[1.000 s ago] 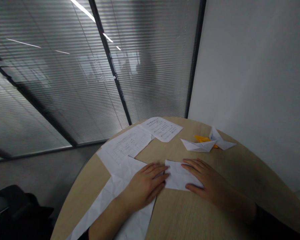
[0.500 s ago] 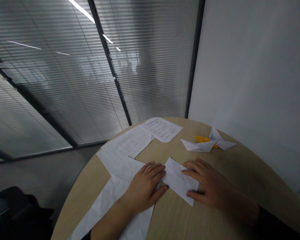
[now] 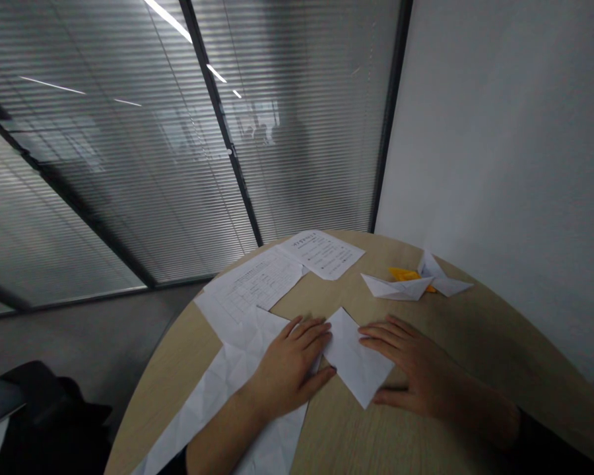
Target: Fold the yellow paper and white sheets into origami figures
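A small folded sheet of white paper [image 3: 359, 359] lies flat on the table, turned so that one corner points toward me. My left hand [image 3: 292, 366] touches its left edge, fingers stretched out and thumb apart. Against the right edge rest the spread fingertips of my right hand [image 3: 406, 363]. Neither hand is wrapped round anything. Beneath my left hand and forearm is a long creased white sheet [image 3: 212, 396], partly hidden by them.
Printed sheets [image 3: 257, 284] lie at the far left of the round wooden table [image 3: 346, 435]. Folded white paper boats [image 3: 400, 288] and a yellow folded paper piece [image 3: 400, 274] sit at the far right. Beyond stand a blind-covered glass partition [image 3: 307, 165] and a white wall [image 3: 499, 132].
The folded paper has turned clockwise from lying square to standing on a corner. My right hand has shifted slightly with it, while my left hand stays nearly in place.
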A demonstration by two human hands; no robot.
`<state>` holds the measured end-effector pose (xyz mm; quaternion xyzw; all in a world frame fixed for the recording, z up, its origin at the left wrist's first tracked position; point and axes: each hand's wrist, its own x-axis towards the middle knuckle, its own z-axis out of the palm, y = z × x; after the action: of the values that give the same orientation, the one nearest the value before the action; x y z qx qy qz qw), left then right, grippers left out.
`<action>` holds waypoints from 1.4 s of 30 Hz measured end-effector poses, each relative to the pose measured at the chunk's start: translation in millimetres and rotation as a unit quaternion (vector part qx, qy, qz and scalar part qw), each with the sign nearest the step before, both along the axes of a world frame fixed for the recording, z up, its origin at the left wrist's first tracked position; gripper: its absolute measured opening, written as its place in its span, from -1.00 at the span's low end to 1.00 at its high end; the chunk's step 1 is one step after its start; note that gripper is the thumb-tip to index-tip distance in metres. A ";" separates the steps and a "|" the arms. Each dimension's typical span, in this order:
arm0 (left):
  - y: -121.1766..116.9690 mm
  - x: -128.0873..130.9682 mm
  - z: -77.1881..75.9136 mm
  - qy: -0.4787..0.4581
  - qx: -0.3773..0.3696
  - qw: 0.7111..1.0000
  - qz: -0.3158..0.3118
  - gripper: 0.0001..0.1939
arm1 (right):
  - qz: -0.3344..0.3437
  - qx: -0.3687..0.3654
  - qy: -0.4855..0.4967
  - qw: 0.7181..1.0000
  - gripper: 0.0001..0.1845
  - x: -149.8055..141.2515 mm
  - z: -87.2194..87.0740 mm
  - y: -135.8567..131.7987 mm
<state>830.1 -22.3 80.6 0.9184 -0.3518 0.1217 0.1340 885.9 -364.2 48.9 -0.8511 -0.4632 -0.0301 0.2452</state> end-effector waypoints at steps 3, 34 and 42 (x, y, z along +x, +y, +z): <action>-2.7 -1.9 2.7 0.008 -0.011 0.999 -0.043 -0.65 | -0.015 -0.016 -0.010 1.000 -0.14 -0.7 2.2 1.8; -6.1 -4.2 -0.3 0.038 -0.049 0.997 -0.053 -0.58 | 0.020 0.006 -0.073 0.997 -0.36 -6.7 -0.2 3.2; -6.1 -3.3 -0.3 0.009 -0.067 0.995 -0.070 -0.72 | 0.038 0.017 -0.078 0.996 -0.34 -9.1 10.0 5.3</action>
<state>826.8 -28.4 80.3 0.8816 -0.4049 0.1267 0.2068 876.7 -358.8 58.9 -0.8236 -0.5123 -0.0948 0.2241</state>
